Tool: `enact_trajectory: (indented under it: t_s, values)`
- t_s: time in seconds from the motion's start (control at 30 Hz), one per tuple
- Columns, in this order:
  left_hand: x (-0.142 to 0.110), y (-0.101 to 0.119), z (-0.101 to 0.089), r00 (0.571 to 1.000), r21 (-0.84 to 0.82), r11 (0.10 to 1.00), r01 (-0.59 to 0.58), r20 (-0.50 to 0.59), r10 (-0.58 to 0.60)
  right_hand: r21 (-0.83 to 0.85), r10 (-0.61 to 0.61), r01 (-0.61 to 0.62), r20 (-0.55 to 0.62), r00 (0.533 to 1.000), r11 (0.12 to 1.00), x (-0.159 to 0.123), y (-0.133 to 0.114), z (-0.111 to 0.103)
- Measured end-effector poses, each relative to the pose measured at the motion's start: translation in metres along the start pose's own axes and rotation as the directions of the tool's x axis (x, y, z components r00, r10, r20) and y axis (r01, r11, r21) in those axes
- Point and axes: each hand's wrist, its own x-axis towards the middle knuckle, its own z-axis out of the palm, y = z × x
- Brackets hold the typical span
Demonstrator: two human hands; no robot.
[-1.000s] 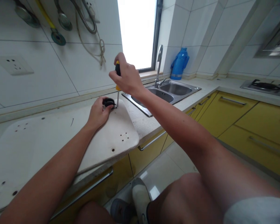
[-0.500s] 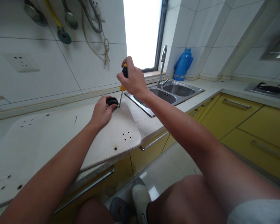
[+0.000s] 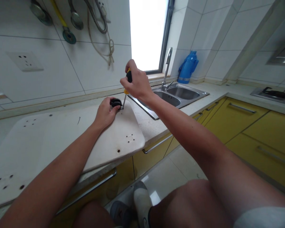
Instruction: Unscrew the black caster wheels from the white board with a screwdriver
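Observation:
My left hand (image 3: pixel 105 112) is closed around a black caster wheel (image 3: pixel 115 102), pressing it onto the far right corner of a white board (image 3: pixel 104 142). In my right hand (image 3: pixel 139 80) is a screwdriver (image 3: pixel 129 76) with a yellow and black handle, held upright. Its metal shaft points down and the tip meets the edge of the caster's base. Whether a screw sits under the tip is too small to tell. Groups of small holes (image 3: pixel 130 138) mark the board's other corners. A small dark mark or thin piece (image 3: pixel 79 120) shows on the board, left of my left hand.
Beyond the board, a double steel sink (image 3: pixel 154 116) with a tall faucet (image 3: pixel 167 66) is set into the counter. A blue thermos flask (image 3: pixel 187 67) stands in the corner. Yellow cabinets (image 3: pixel 243 126) run below. Hoses and a cord (image 3: pixel 111 50) hang on the tiled wall.
The view has shifted slightly. My right hand has turned a little on the screwdriver, hiding more of the handle, while my left hand stays on the caster wheel.

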Motion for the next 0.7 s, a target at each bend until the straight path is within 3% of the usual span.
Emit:
enact_trajectory:
  t_s: [0.13,0.3,0.43,0.6,0.7]
  values:
    - [-0.001,0.002,-0.001,1.000,0.004,1.000,-0.001,0.001,0.001,-0.157,0.019,-0.012,0.044,0.999,0.987,0.001,-0.004,-0.011]
    - [-0.002,0.008,-0.002,1.000,0.024,0.999,0.023,0.007,-0.023,0.025,-0.113,0.110,0.219,0.969,0.994,0.003,-0.009,-0.027]
    - [-0.003,0.012,-0.003,0.999,0.047,0.999,0.026,0.017,-0.027,-0.174,0.021,0.012,0.186,0.982,0.985,0.008,-0.013,-0.035]
    - [-0.003,0.016,-0.003,0.998,0.053,0.997,0.054,0.016,-0.055,-0.090,0.030,0.004,0.369,0.929,0.996,0.013,-0.022,-0.044]
    - [-0.002,0.016,-0.002,0.998,0.050,0.997,0.059,0.006,-0.060,-0.220,0.086,-0.020,0.293,0.952,0.975,0.014,-0.028,-0.044]
